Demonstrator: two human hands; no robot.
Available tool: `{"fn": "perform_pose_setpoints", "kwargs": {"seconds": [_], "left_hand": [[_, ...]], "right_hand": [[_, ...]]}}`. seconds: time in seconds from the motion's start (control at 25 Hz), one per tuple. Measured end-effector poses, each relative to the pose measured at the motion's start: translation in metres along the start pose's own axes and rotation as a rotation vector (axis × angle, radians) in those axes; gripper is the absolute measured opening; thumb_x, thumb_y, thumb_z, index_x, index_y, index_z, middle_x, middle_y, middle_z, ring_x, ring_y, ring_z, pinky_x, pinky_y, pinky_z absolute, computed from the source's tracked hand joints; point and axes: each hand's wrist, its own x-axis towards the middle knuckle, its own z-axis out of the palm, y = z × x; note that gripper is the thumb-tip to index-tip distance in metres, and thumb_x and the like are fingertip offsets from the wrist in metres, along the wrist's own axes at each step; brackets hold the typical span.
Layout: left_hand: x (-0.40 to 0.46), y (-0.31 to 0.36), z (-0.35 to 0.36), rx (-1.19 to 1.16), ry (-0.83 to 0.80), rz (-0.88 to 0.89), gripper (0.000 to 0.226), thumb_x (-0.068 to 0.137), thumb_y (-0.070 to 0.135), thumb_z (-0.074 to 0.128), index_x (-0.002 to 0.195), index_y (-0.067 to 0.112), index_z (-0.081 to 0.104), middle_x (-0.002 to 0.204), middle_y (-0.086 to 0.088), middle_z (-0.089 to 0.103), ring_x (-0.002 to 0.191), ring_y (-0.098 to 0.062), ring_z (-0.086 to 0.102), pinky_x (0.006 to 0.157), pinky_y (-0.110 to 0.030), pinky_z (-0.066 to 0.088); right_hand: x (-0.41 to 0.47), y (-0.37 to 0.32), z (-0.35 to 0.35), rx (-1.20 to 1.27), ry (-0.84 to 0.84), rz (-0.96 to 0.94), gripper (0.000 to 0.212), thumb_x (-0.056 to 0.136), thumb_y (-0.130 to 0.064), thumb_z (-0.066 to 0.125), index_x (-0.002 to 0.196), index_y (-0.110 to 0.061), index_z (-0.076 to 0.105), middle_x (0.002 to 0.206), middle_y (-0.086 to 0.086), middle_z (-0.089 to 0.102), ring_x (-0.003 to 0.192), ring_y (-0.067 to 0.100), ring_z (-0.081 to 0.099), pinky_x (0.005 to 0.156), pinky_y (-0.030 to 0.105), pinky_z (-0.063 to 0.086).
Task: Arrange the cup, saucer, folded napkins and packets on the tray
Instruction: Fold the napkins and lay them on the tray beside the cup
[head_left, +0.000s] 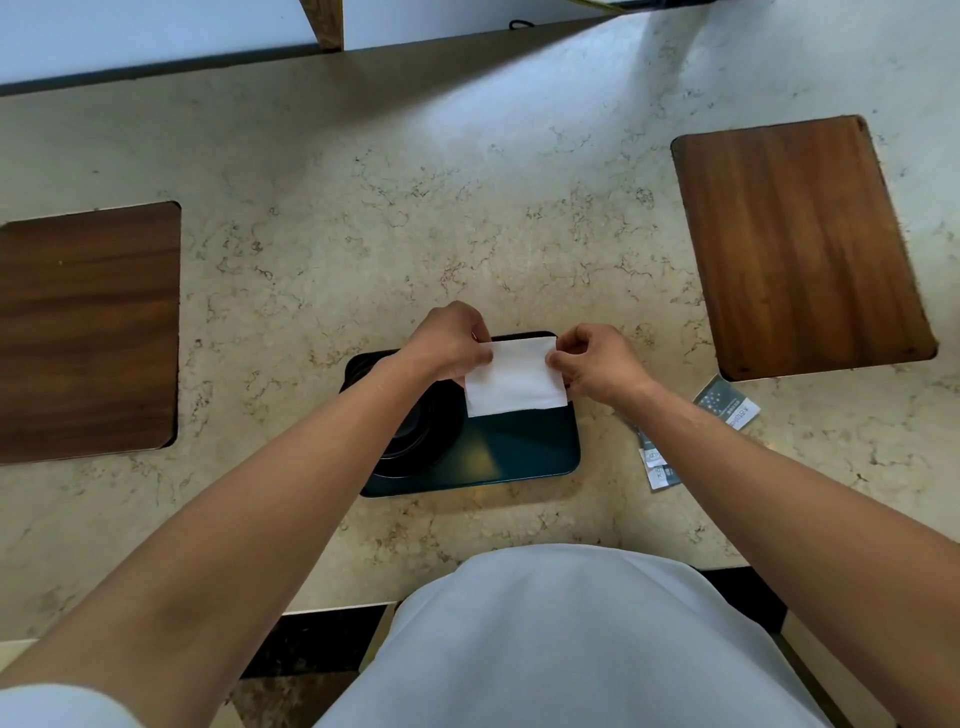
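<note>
Head view: two hands hold a white napkin (514, 376) over the far end of a dark tray (524, 457)
The left hand (449, 340) pinches the napkin's left edge and the right hand (597, 364) pinches its right edge, fingers curled. A dark cup (410, 434) on its saucer (441, 441) sits on the tray's left side, partly hidden by the left forearm. Packets (727, 402) lie on the marble counter (467, 208) right of the tray, near a wooden board (795, 244)
</note>
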Motion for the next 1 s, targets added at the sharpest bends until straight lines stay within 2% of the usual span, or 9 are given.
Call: {"fn": "perform_pose_setpoints", "kwargs": {"seconds": [0.12,0.24,0.32,0.4,0.56,0.68,0.84,1.0], "left_hand": [[0.002,0.003,-0.001,0.109,0.013,0.026,0.015,0.086,0.008,0.061,0.098,0.007,0.071,0.088,-0.011,0.074,0.068,-0.022,0.072,0.058,-0.024,0.055],[0.005,0.002,0.001,0.145,0.026,0.042,0.016,0.087,0.009,0.063,0.099,0.006,0.073,0.094,-0.008,0.073,0.068,-0.018,0.064,0.069,-0.028,0.055],[0.007,0.001,0.002,0.166,0.036,0.052,0.017,0.086,0.008,0.064,0.099,0.007,0.075,0.096,-0.006,0.073,0.076,-0.019,0.063,0.073,-0.029,0.055],[0.008,-0.001,0.002,0.188,0.039,0.059,0.017,0.086,0.009,0.065,0.099,0.008,0.075,0.094,-0.003,0.070,0.086,-0.020,0.063,0.072,-0.028,0.051],[0.009,-0.003,0.001,0.199,0.040,0.064,0.015,0.086,0.009,0.065,0.097,0.010,0.075,0.097,-0.003,0.071,0.089,-0.019,0.062,0.070,-0.026,0.045],[0.009,-0.004,0.002,0.269,0.032,0.087,0.015,0.088,0.009,0.062,0.097,0.008,0.074,0.099,-0.006,0.073,0.092,-0.023,0.064,0.071,-0.030,0.050],[0.007,-0.003,0.003,0.384,0.027,0.125,0.019,0.092,0.016,0.059,0.099,0.003,0.070,0.099,-0.014,0.072,0.094,-0.033,0.067,0.077,-0.043,0.055],[0.006,-0.007,0.004,0.543,0.063,0.183,0.021,0.096,0.026,0.054,0.094,0.006,0.061,0.090,-0.010,0.064,0.085,-0.032,0.062,0.064,-0.037,0.045]], "right_hand": [[0.000,-0.001,0.001,-0.006,-0.004,0.001,0.014,0.095,-0.015,0.071,0.106,-0.007,0.068,0.101,0.008,0.072,0.079,0.023,0.076,0.066,0.040,0.066],[0.001,-0.002,0.002,-0.061,0.017,-0.019,0.012,0.095,-0.016,0.071,0.104,-0.008,0.068,0.101,0.008,0.072,0.077,0.022,0.076,0.063,0.036,0.066],[0.002,-0.004,0.003,-0.096,0.028,-0.028,0.011,0.095,-0.018,0.070,0.103,-0.010,0.069,0.101,0.008,0.072,0.076,0.021,0.076,0.064,0.036,0.066],[0.003,-0.006,0.004,-0.141,0.042,-0.041,0.010,0.095,-0.020,0.070,0.100,-0.012,0.069,0.101,0.007,0.073,0.079,0.022,0.076,0.072,0.041,0.066],[0.004,-0.010,0.006,-0.205,0.043,-0.069,0.011,0.093,-0.022,0.070,0.100,-0.013,0.071,0.097,0.005,0.073,0.086,0.025,0.073,0.080,0.046,0.064],[0.002,-0.011,0.007,-0.287,0.056,-0.103,0.015,0.094,-0.027,0.069,0.103,-0.015,0.071,0.099,0.004,0.073,0.087,0.023,0.072,0.082,0.043,0.063],[0.003,-0.013,0.009,-0.406,0.097,-0.136,0.019,0.096,-0.031,0.067,0.105,-0.015,0.072,0.105,0.003,0.074,0.095,0.020,0.069,0.086,0.038,0.059],[0.003,-0.013,0.008,-0.443,0.119,-0.134,0.016,0.095,-0.030,0.068,0.101,-0.016,0.072,0.101,0.002,0.073,0.093,0.019,0.068,0.081,0.035,0.058]]}}
